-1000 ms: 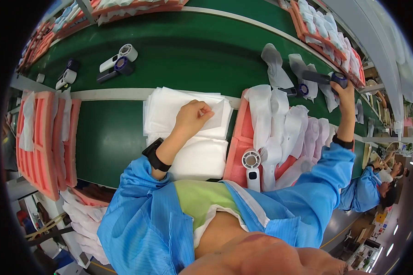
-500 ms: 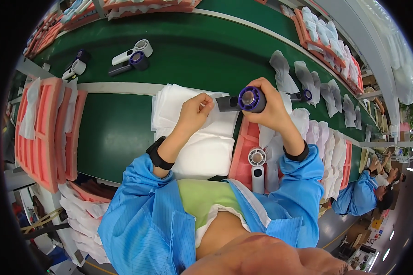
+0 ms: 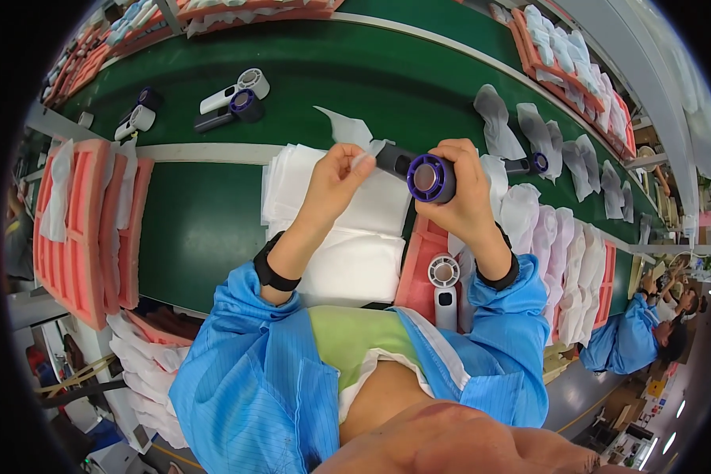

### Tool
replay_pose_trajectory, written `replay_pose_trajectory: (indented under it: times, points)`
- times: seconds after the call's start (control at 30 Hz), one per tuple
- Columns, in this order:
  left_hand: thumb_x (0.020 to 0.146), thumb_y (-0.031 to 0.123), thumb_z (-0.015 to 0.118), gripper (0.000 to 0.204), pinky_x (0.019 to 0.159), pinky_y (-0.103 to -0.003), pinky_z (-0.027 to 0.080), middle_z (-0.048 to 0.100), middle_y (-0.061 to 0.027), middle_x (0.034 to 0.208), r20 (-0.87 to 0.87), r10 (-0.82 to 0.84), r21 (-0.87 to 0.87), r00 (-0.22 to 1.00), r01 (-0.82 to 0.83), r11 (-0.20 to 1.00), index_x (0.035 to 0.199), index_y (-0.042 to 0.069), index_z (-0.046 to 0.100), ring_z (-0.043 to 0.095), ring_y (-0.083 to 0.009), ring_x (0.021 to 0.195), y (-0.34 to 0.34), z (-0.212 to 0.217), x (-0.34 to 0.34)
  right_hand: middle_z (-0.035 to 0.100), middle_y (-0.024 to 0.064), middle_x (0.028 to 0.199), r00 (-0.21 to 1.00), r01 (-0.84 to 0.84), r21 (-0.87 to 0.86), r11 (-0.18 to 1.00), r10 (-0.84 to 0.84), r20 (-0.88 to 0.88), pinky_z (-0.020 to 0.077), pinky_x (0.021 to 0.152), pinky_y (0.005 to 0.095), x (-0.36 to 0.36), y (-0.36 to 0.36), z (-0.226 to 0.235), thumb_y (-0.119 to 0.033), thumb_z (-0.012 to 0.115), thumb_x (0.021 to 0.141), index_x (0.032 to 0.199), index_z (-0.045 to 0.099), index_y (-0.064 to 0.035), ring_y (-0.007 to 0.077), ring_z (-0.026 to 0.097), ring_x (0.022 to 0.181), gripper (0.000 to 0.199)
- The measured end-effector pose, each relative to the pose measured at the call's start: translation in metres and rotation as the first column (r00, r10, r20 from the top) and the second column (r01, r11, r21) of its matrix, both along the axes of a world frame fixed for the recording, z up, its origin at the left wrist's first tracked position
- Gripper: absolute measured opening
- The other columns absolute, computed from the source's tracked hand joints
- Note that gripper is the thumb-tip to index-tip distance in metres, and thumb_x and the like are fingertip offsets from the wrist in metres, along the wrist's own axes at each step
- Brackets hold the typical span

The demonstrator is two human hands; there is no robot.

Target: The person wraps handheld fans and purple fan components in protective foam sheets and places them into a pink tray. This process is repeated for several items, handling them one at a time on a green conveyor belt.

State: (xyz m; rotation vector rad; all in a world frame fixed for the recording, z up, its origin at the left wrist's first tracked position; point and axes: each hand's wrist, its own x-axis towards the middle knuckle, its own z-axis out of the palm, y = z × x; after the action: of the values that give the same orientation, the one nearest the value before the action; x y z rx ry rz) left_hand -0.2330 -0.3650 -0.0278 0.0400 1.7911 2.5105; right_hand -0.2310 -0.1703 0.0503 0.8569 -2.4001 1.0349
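My right hand (image 3: 466,189) is wrapped round the head of a dark grey handheld fan (image 3: 432,178) with a purple ring. The fan's handle points left toward my left hand (image 3: 336,180). Between thumb and fingers, my left hand pinches a thin, translucent white bag (image 3: 344,128); its loose end sticks up beyond the knuckles. The bag's edge meets the tip of the handle, and I cannot tell how far the handle is inside. Beneath both hands lies a stack of white bags (image 3: 347,265).
A pink foam tray (image 3: 421,257) at right holds a white fan (image 3: 445,294) and several wrapped pieces. More pink trays (image 3: 71,261) stand at left. Unwrapped fans (image 3: 233,107) and wrapped ones (image 3: 498,126) lie on the green belt (image 3: 355,63). A person in blue (image 3: 624,340) is at far right.
The white bag now stands up from my left fingers, against the handle's tip. My right hand has tilted the fan, its head a little lower. The whole view has shifted slightly.
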Motion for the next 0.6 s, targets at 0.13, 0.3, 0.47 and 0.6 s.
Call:
replay_pose_trajectory:
  times: [0.13, 0.3, 0.47, 0.6]
  points:
    - [0.089, 0.011, 0.064, 0.011, 0.058, -0.023, 0.039, 0.059, 0.0001, 0.081, -0.135, 0.172, -0.232, 0.976, -0.200, 0.952, 0.094, 0.001, 0.066, 0.050, -0.0080, 0.068, -0.008, -0.005, -0.005, 0.054, 0.0149, 0.099, 0.998, -0.066, -0.048, 0.997, 0.066, -0.013, 0.0477, 0.075, 0.0337, 0.001, 0.002, 0.003, 0.002, 0.075, 0.053, 0.105, 0.050, -0.0026, 0.0302, 0.056, 0.087, 0.058]
    - [0.086, 0.011, 0.068, 0.011, 0.055, -0.024, 0.038, 0.059, -0.0019, 0.077, -0.407, 0.226, -0.236, 0.885, -0.340, 0.910, 0.085, 0.000, 0.071, 0.052, -0.0072, 0.067, 0.006, 0.019, -0.005, 0.053, 0.0157, 0.102, 0.986, -0.165, -0.113, 0.980, 0.166, -0.002, 0.0481, 0.076, 0.0349, -0.001, -0.004, -0.010, 0.002, 0.078, 0.055, 0.110, 0.050, -0.0018, 0.0298, 0.056, 0.090, 0.061]
    - [0.084, 0.009, 0.069, 0.009, 0.054, -0.024, 0.040, 0.058, -0.0037, 0.075, -0.246, 0.103, -0.049, 0.964, -0.119, 0.992, 0.085, 0.000, 0.071, 0.055, -0.0103, 0.066, 0.034, 0.056, 0.013, 0.051, 0.0179, 0.108, 0.996, -0.060, -0.046, 0.997, 0.056, -0.071, 0.0485, 0.078, 0.0373, -0.005, -0.009, -0.024, 0.002, 0.079, 0.059, 0.116, 0.048, -0.0001, 0.0322, 0.055, 0.094, 0.065]
    - [0.078, 0.003, 0.069, 0.012, 0.052, -0.024, 0.043, 0.058, -0.0053, 0.073, -0.582, 0.005, -0.443, 0.814, -0.322, 0.836, 0.090, 0.001, 0.072, 0.056, -0.0161, 0.063, 0.047, 0.060, 0.025, 0.048, 0.0199, 0.112, 1.000, 0.001, -0.018, 1.000, -0.002, -0.030, 0.0488, 0.081, 0.0389, -0.008, -0.003, -0.027, 0.002, 0.078, 0.060, 0.120, 0.046, 0.0016, 0.0350, 0.055, 0.096, 0.067]
